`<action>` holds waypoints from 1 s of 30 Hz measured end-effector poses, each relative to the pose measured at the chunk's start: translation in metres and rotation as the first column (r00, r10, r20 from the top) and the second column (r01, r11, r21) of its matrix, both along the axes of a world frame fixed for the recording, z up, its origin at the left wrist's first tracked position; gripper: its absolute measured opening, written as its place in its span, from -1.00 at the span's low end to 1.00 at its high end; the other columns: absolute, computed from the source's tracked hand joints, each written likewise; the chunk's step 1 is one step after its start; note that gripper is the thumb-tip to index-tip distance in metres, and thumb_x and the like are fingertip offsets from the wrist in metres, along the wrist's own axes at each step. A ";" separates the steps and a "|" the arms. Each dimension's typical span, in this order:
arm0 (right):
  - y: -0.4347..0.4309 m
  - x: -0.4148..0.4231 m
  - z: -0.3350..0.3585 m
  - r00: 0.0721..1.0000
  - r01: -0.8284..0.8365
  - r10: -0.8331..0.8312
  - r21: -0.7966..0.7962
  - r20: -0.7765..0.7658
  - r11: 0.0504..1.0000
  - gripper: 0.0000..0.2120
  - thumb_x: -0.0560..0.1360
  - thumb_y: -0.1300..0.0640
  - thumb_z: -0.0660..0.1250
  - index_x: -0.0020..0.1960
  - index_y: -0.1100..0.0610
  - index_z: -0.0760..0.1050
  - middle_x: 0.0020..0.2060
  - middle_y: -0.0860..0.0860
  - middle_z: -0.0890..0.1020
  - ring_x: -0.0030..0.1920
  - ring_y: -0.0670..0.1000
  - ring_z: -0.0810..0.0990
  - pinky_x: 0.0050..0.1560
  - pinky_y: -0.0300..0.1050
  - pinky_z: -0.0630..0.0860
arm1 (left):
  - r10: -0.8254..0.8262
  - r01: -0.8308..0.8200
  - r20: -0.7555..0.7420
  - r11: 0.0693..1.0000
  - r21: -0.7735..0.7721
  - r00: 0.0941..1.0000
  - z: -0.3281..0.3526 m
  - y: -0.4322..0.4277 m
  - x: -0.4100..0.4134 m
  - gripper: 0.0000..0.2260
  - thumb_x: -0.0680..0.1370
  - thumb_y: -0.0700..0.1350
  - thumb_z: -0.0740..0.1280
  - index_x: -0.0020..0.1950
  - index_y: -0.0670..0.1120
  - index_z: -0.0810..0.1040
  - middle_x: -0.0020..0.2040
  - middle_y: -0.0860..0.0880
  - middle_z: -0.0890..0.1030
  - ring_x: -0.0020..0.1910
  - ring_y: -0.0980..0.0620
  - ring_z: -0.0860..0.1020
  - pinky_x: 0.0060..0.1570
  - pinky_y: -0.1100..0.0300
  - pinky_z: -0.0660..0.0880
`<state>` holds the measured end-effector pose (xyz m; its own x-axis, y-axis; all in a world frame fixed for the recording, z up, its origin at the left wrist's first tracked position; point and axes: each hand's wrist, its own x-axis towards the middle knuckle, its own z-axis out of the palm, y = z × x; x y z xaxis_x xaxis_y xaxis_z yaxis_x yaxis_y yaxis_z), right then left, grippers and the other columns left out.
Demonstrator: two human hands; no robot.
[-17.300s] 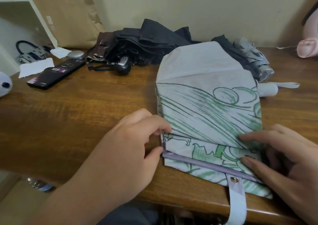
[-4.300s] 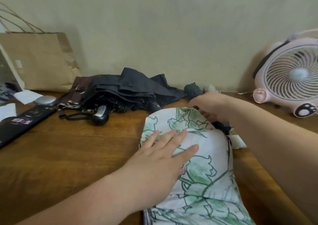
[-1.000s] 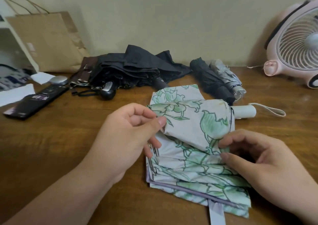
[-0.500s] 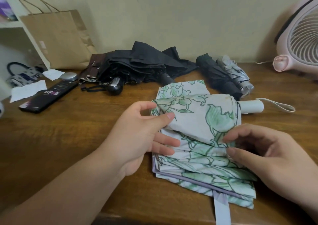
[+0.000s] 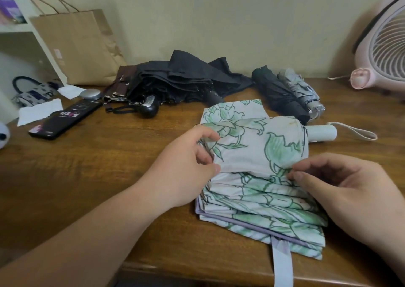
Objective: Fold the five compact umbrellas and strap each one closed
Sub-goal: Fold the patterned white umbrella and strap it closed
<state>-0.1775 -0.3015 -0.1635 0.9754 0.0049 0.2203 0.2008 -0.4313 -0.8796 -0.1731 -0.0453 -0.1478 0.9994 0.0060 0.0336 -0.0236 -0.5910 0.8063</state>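
My left hand (image 5: pixel 186 168) pinched the left edge of the green-flowered umbrella's (image 5: pixel 258 153) top fold, at lower centre of the frame on the bench (image 5: pixel 98 166). My right hand (image 5: pixel 355 192) pinched the right edge. Its strap (image 5: pixel 282 264) hung over the bench's near edge. The dark umbrellas (image 5: pixel 175 78) lay above, by the wall.

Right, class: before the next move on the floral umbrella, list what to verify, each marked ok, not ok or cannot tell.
1. The left hand grips the floral umbrella at its left edge: ok.
2. The right hand pinches the right edge: ok.
3. The pleats below the roll lie stacked flat: ok.
4. The strap is free, hanging over the edge of the table: ok.
5. The strap's fastener is intact: cannot tell.
6. The umbrella is strapped closed: not ok.
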 end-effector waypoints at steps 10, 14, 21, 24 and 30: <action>-0.003 0.001 -0.002 1.000 0.015 -0.014 -0.095 0.015 0.995 -0.74 0.42 0.19 0.55 -0.20 -0.18 0.66 -0.33 -0.13 0.70 -0.31 -0.12 0.65 -0.34 -0.37 0.51 | 0.091 -0.123 -0.119 0.947 -0.297 0.989 0.003 -0.001 0.009 -0.65 0.49 -0.20 0.54 0.16 0.08 0.51 -0.23 -0.06 0.71 -0.51 0.04 0.48 -0.55 0.30 0.36; -0.002 0.000 -0.003 0.998 0.043 -0.035 -0.140 0.060 0.989 -0.72 0.41 0.19 0.55 -0.18 -0.20 0.64 -0.35 -0.18 0.68 -0.28 -0.10 0.64 -0.32 -0.34 0.51 | 0.000 -0.006 -0.082 0.997 -0.082 0.997 0.003 -0.002 0.003 -0.61 0.54 -0.15 0.50 0.18 0.24 0.45 -0.20 -0.03 0.69 -0.48 0.12 0.50 -0.38 0.20 0.52; 0.001 -0.003 0.000 0.995 0.039 -0.014 -0.248 0.101 0.968 -0.82 0.40 0.11 0.57 -0.27 -0.16 0.68 -0.29 -0.36 0.66 -0.19 -0.29 0.63 -0.12 -0.40 0.52 | -0.067 0.081 -0.078 0.978 0.194 0.995 0.005 -0.005 0.002 -0.76 0.66 -0.10 0.33 0.13 0.29 0.56 -0.17 0.11 0.54 -0.51 0.26 0.44 -0.49 0.39 0.32; 0.000 -0.005 -0.003 0.988 0.039 0.007 -0.291 0.155 0.956 -0.83 0.38 0.12 0.58 -0.24 -0.16 0.70 -0.26 -0.36 0.66 -0.14 -0.32 0.62 -0.11 -0.48 0.48 | -0.088 0.115 -0.103 0.946 0.303 0.991 0.008 -0.006 0.001 -0.74 0.68 -0.08 0.29 0.20 0.32 0.55 -0.16 0.13 0.54 -0.51 0.30 0.45 -0.52 0.40 0.30; -0.001 -0.003 -0.013 0.947 -0.001 0.168 -0.520 0.275 0.854 -0.82 0.35 0.25 0.57 -0.11 0.03 0.75 -0.21 -0.20 0.67 -0.17 -0.12 0.63 -0.10 -0.31 0.52 | -0.172 0.186 -0.097 0.646 0.740 0.980 0.031 -0.014 -0.003 -0.67 0.67 -0.05 0.11 0.17 0.20 0.65 0.07 0.22 0.62 0.09 0.18 0.55 0.03 0.15 0.55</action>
<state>-0.1809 -0.3025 -0.1761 0.8525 0.2764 0.4436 0.4736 -0.7676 -0.4319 -0.1757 -0.0593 -0.1172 0.9787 -0.1930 -0.0700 -0.1855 -0.9774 0.1013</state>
